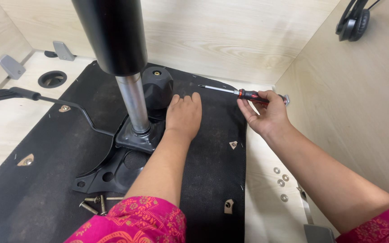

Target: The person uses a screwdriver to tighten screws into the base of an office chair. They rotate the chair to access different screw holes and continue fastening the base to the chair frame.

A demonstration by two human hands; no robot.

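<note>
Head view, right hand (pixel 266 114) gripping screwdriver (pixel 241 93), shaft horizontal, tip pointing left

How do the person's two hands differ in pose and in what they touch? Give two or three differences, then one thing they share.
The left hand lies flat, palm down, on the black seat underside; the right hand is raised, palm up. The left hand holds nothing; the right hand grips a screwdriver. The left hand is beside the black knob; the right hand is near the seat's edge. Both are bare.

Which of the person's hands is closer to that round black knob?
Left. The left hand lies flat right beside the black knob; the right hand is farther off, holding a screwdriver.
</note>
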